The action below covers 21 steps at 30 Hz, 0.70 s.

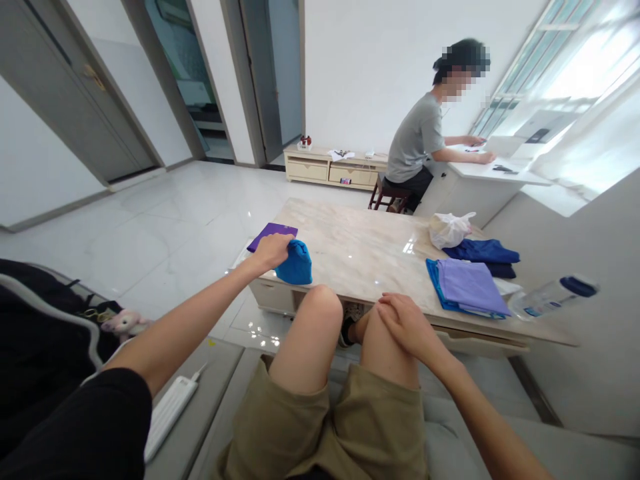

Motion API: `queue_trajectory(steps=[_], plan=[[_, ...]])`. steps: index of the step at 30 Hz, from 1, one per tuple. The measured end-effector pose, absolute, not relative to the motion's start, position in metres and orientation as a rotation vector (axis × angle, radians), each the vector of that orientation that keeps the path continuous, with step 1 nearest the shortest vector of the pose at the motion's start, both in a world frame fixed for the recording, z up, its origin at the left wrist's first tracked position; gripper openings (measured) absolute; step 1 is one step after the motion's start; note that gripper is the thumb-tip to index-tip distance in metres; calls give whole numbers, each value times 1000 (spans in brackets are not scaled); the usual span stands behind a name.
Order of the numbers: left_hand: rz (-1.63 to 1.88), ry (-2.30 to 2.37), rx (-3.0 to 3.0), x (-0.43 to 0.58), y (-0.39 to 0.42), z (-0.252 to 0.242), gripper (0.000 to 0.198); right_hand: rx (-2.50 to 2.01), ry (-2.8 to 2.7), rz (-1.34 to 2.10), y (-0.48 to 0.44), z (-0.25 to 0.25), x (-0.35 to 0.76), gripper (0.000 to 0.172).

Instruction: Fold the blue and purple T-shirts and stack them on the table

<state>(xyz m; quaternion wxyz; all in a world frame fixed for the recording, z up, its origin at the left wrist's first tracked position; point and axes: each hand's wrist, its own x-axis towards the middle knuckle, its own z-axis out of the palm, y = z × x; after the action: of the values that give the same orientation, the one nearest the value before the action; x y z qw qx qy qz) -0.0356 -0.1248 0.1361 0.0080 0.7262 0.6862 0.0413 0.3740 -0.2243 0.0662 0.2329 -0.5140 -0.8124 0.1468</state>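
My left hand [273,252] is closed on the top edge of a folded blue cloth [296,265], at the near left end of the marble-topped table [350,233]. Just behind that hand lies a flat purple item [265,235], partly covered by my fingers. My right hand [404,321] rests on my right knee with its fingers stretched out and nothing in it. To the right on the table is a folded lilac cloth [470,283] on top of a blue cloth [434,287].
Beyond the lilac cloth sit dark blue folded clothes [483,251] and a white plastic bag [450,229]. A clear bottle [550,300] stands at the right end. Another person [415,140] sits at a white desk [500,170]. A white power strip [173,407] lies on the sofa.
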Motion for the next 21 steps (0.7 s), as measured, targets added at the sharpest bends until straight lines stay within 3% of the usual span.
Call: queue_trajectory(steps=[11,21], plan=[[246,2353,2355,-137,-193,186,32,-1495,-2357,98,-228,70,335,28],[325,2344,2380,-188,-66,177,30,-1369,-2234,2,-217,49,361,33]])
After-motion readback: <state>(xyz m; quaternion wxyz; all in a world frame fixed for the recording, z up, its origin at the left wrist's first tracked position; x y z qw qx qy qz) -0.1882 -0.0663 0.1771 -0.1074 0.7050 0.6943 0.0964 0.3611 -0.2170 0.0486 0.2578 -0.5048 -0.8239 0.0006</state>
